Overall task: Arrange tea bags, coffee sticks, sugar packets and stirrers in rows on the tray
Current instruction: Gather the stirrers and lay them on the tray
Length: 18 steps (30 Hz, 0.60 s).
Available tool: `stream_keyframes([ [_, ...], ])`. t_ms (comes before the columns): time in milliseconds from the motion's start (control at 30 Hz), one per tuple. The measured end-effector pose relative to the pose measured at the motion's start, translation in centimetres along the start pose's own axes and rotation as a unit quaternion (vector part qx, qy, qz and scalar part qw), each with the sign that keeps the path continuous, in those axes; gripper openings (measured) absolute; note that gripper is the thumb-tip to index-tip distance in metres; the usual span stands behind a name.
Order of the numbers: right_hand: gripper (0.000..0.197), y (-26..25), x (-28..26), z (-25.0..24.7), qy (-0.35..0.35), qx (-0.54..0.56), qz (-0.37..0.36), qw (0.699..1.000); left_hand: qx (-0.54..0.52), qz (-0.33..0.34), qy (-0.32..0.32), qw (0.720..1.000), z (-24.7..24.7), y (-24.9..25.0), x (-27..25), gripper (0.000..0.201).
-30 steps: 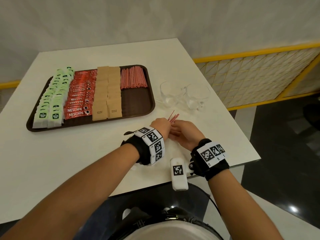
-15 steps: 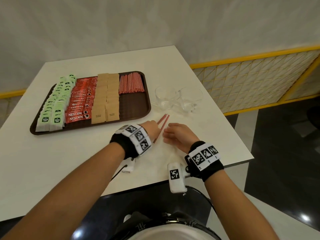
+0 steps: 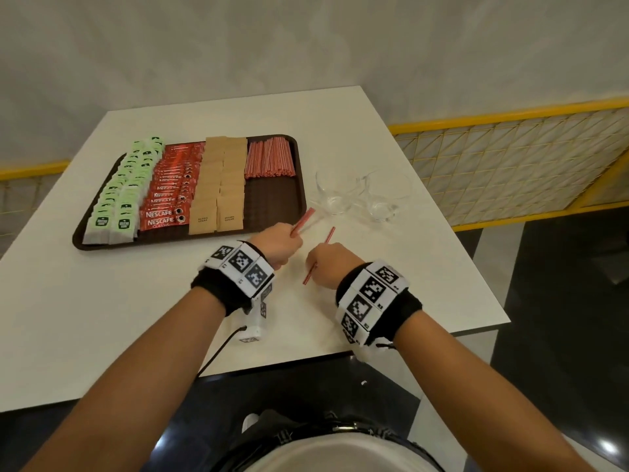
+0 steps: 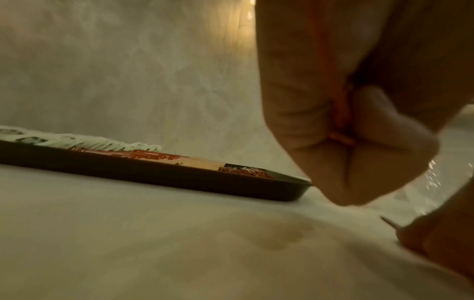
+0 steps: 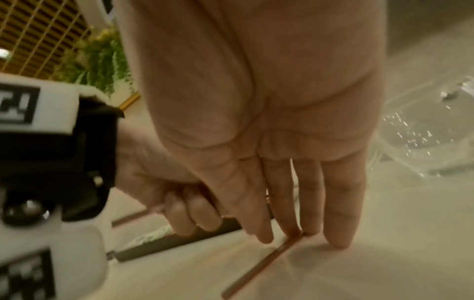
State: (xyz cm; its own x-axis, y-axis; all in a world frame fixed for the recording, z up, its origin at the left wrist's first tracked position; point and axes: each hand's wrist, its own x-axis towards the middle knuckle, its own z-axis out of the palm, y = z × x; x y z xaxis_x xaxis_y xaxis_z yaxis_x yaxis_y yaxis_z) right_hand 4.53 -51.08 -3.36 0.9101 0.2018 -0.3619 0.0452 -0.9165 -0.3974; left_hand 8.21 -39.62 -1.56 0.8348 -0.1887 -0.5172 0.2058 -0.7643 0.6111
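The brown tray [image 3: 299, 185] holds four rows, from its left edge: green-and-white tea bags [image 3: 124, 195], red coffee sticks [image 3: 168, 195], tan sugar packets [image 3: 219, 189], and red stirrers [image 3: 270, 158] at its far right corner. Two loose stirrers [image 3: 328, 235] lie off its near right corner.

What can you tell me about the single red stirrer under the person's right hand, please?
The single red stirrer is a thin, straight stick, seemingly plastic, lying flat on the white table in front of the tray's near right corner, apart from the tray. It runs diagonally, its far end pointing toward the two empty glasses. The right hand covers its middle, with straight fingertips pressing down on it, so both ends stick out. It looks intact and unbent.
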Motion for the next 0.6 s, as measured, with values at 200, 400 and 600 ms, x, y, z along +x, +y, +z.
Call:
stream_keyframes([
  [200,0.028,1.0,-1.6,-1.2,0.027,0.163,0.014,0.986,0.161,0.033,0.061,0.985,1.5,0.9,0.4,0.012],
  [400,0.030,2.1,-1.6,-1.8,0.048,0.238,0.073,0.967,0.192,0.022,0.101,0.976,3.2,2.0,0.6,0.019],
  [600,0.026,2.1,-1.1,-1.7,0.049,0.257,0.086,0.961,0.198,0.025,0.124,0.972,4.1,2.7,0.5,0.023],
])
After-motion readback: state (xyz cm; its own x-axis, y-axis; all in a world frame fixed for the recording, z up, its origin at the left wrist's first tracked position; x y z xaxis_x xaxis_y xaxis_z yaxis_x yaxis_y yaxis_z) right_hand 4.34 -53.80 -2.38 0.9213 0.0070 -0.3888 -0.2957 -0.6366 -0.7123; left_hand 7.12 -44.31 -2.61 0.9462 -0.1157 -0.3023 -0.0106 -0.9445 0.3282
